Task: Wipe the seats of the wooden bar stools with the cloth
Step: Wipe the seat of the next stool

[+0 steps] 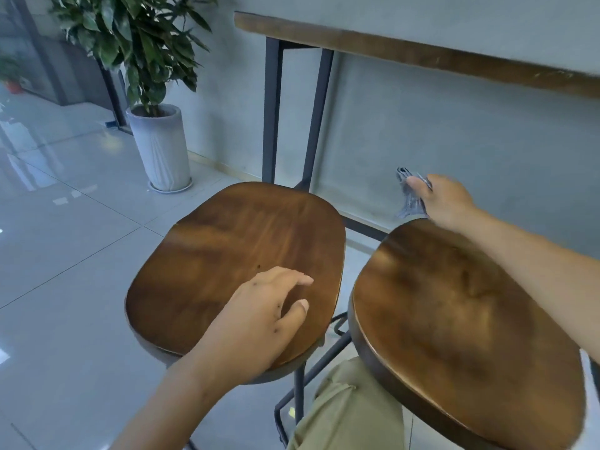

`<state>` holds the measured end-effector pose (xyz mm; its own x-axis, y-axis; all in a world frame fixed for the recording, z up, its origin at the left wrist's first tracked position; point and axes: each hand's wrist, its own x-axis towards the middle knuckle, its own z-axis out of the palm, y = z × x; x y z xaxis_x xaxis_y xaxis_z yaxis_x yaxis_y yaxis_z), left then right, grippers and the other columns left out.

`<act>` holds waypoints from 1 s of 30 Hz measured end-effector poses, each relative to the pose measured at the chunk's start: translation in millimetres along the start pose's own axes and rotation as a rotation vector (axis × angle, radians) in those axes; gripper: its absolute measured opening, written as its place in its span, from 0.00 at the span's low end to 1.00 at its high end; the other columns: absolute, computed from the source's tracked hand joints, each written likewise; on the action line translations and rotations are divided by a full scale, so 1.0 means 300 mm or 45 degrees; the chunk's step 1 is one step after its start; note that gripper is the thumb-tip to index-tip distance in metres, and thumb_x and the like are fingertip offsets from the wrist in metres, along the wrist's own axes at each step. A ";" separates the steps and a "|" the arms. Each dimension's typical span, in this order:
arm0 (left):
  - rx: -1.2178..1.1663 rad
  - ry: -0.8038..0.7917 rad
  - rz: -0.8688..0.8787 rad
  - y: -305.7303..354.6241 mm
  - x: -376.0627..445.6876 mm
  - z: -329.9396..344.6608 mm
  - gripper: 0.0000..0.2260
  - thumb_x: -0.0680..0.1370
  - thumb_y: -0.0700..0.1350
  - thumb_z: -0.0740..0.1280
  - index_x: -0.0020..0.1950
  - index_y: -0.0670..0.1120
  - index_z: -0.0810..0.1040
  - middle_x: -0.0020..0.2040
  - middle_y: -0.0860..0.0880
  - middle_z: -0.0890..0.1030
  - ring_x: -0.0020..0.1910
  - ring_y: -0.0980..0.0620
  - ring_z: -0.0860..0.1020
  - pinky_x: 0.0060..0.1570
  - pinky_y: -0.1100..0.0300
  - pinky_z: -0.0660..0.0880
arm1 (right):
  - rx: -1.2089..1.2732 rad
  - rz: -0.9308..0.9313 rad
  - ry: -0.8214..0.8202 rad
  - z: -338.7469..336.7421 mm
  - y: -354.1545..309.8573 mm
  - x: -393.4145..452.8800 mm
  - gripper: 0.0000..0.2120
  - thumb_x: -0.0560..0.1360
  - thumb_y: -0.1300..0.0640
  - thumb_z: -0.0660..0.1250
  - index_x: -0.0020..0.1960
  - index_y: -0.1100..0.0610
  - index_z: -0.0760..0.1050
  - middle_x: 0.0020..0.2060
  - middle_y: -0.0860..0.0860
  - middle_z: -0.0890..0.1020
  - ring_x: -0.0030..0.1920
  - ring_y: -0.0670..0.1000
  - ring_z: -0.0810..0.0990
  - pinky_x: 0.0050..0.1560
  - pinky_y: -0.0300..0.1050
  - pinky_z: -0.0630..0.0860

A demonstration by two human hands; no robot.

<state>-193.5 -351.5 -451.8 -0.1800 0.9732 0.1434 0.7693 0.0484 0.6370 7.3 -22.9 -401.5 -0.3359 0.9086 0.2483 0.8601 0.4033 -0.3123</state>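
Two wooden bar stools stand side by side. The left stool's seat [233, 254] is brown and rounded; my left hand [259, 316] is over its near right part with relaxed, slightly bent fingers and holds nothing. The right stool's seat [454, 319] is closer to me. My right hand [444, 201] is at that seat's far edge and grips a bunched grey cloth [410, 196], which hangs just past the edge.
A narrow wooden wall counter [422, 53] on black metal legs [271, 115] runs behind the stools. A potted plant in a tall grey pot [160, 147] stands at the back left on a glossy tiled floor [65, 254]. My knee in olive trousers [350, 407] shows between the stools.
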 end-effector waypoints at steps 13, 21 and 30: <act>0.148 -0.196 0.051 0.047 0.114 0.231 0.24 0.82 0.60 0.58 0.77 0.59 0.62 0.79 0.62 0.56 0.78 0.62 0.50 0.77 0.59 0.52 | 0.144 -0.164 -0.187 0.191 0.099 -0.314 0.19 0.84 0.42 0.52 0.66 0.50 0.71 0.62 0.51 0.77 0.62 0.55 0.75 0.58 0.50 0.72; 0.391 -0.216 0.075 0.033 0.111 0.244 0.30 0.76 0.73 0.44 0.77 0.67 0.54 0.78 0.67 0.46 0.78 0.64 0.43 0.74 0.62 0.47 | -0.149 -0.138 -0.552 0.241 0.095 -0.279 0.29 0.81 0.34 0.39 0.80 0.39 0.40 0.81 0.49 0.39 0.80 0.57 0.35 0.78 0.56 0.37; 0.479 -0.236 0.003 0.047 0.114 0.246 0.35 0.70 0.77 0.37 0.77 0.70 0.49 0.77 0.70 0.40 0.77 0.65 0.38 0.76 0.57 0.46 | -0.331 0.012 -0.512 0.219 0.284 -0.032 0.33 0.78 0.28 0.37 0.80 0.37 0.40 0.81 0.48 0.39 0.80 0.59 0.36 0.77 0.58 0.37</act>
<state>-143.5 -301.1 -493.7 -0.0913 0.9957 -0.0161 0.9459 0.0918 0.3112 58.6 9.9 -490.7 -0.4051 0.9028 -0.1444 0.9142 0.4006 -0.0603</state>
